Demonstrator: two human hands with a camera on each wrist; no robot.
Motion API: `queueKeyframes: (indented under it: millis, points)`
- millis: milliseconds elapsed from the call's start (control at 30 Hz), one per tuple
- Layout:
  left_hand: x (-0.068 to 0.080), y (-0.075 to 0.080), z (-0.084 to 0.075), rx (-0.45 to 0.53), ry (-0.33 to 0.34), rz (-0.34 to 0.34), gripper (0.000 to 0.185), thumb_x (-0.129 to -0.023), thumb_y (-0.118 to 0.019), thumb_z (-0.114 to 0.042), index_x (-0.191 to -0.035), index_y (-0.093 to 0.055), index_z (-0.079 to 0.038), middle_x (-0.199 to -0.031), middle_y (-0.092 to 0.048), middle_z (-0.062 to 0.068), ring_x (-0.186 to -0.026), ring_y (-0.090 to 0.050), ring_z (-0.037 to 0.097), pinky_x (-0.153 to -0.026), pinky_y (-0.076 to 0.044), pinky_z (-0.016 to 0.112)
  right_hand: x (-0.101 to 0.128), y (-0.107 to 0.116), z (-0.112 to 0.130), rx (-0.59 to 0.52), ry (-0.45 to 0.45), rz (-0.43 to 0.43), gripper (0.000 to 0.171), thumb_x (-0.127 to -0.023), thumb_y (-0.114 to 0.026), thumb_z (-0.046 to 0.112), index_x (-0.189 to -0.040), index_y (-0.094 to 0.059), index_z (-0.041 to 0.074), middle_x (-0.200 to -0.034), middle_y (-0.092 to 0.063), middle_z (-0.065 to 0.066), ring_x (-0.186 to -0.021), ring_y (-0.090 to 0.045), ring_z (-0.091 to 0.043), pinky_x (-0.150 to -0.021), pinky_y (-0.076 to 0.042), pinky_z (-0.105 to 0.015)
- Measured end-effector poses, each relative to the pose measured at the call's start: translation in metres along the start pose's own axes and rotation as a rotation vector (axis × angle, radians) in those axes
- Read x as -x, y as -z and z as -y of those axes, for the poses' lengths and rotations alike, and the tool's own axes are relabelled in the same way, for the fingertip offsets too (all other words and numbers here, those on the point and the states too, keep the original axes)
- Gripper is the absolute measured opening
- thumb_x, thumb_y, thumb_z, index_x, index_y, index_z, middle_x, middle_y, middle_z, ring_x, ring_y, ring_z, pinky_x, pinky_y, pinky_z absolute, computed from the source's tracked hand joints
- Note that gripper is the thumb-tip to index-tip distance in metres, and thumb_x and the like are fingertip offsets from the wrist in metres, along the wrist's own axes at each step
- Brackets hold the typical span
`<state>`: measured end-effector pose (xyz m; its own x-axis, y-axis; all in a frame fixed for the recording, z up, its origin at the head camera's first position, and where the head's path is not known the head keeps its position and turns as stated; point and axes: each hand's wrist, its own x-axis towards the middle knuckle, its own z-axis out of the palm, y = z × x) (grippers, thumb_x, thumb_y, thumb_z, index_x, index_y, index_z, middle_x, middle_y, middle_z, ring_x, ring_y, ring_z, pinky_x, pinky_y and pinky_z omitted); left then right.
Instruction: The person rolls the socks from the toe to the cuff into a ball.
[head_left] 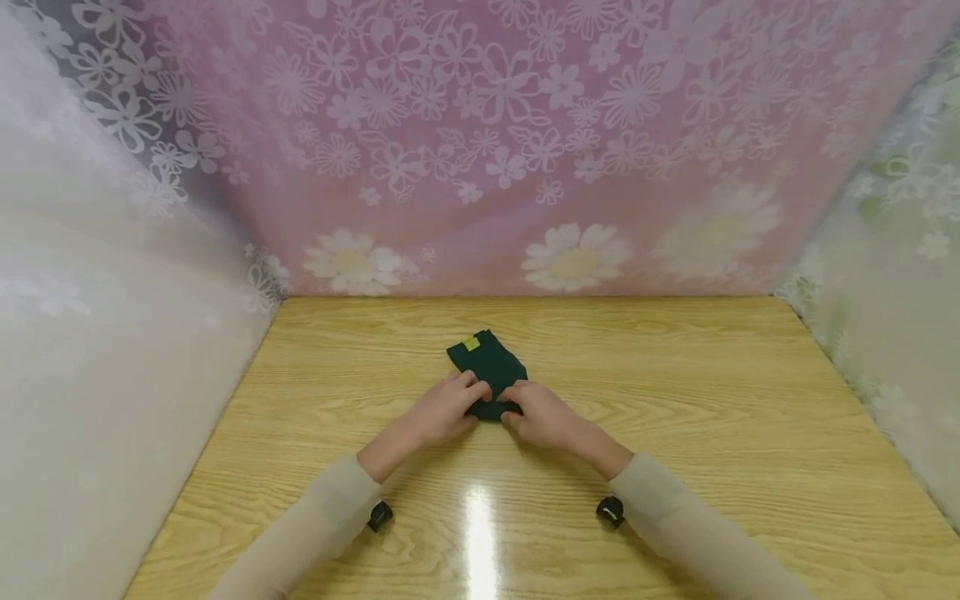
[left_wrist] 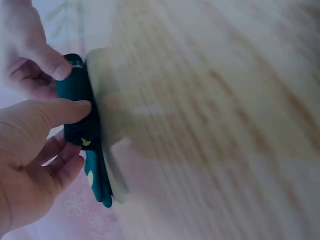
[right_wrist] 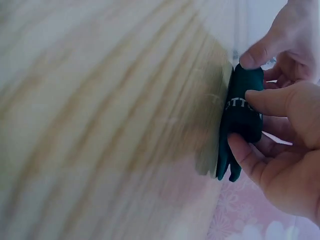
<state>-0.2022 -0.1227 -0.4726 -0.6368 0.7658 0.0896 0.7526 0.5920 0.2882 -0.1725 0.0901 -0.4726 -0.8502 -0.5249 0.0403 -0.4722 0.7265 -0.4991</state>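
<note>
A dark green folded cloth lies on the wooden table, with a small yellow patch near its far edge. Its near end is rolled into a thick roll; pale lettering shows on that roll in the right wrist view. My left hand pinches the left end of the roll, thumb on the near side and fingers over the top. At the right end, my right hand pinches it in the same way. Flat layers of the cloth stick out beyond the roll. The exact kind of garment is unclear.
The wood-grain table reaches back to a pink flowered curtain. Pale fabric hangs along the left side and more flowered fabric along the right. Small black devices sit under both wrists.
</note>
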Motion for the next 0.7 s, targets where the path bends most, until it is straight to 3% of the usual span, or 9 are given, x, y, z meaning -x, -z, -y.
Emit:
queueKeyframes:
  millis: [133,267,367,700]
  points:
    - [-0.0016,-0.0029,0.0033,0.037,0.045,0.026,0.024,-0.094,-0.068,-0.009,-0.117,-0.065,-0.012,-0.111,-0.060,0.007,-0.103,-0.057,0.023,-0.089,-0.052,0.038,0.0025,-0.0016,0.0019,0.012,-0.025,-0.048,0.025,-0.092,-0.071,0.011,-0.114,-0.067,0.000,-0.109,-0.064,-0.011,-0.100,-0.063,-0.025,-0.085,-0.054,-0.039]
    - [-0.0026,-0.0030,0.0056,0.073,0.065,0.034,0.025,-0.095,-0.067,-0.009,-0.119,-0.066,-0.011,-0.114,-0.062,0.008,-0.107,-0.059,0.025,-0.089,-0.052,0.039,0.0052,-0.0045,0.0036,0.177,0.062,-0.099,0.025,-0.089,-0.074,0.008,-0.111,-0.065,0.003,-0.106,-0.059,-0.010,-0.096,-0.058,-0.024,-0.082,-0.053,-0.037]
    - [-0.0034,-0.0018,0.0062,0.082,0.051,0.029,0.025,-0.094,-0.068,-0.009,-0.119,-0.067,-0.009,-0.114,-0.063,0.010,-0.107,-0.060,0.027,-0.090,-0.052,0.039,0.0055,-0.0056,0.0029,0.234,0.110,-0.118,0.024,-0.087,-0.075,0.006,-0.109,-0.064,0.003,-0.104,-0.058,-0.010,-0.094,-0.058,-0.025,-0.082,-0.053,-0.037]
    - [-0.0049,-0.0023,0.0012,-0.037,-0.004,-0.052,0.028,-0.092,-0.072,-0.014,-0.119,-0.067,-0.007,-0.110,-0.057,0.010,-0.099,-0.055,0.024,-0.086,-0.051,0.037,0.0022,-0.0037,-0.0050,0.147,0.060,-0.053,0.023,-0.095,-0.067,0.009,-0.115,-0.066,-0.002,-0.107,-0.064,-0.014,-0.096,-0.064,-0.026,-0.083,-0.055,-0.037]
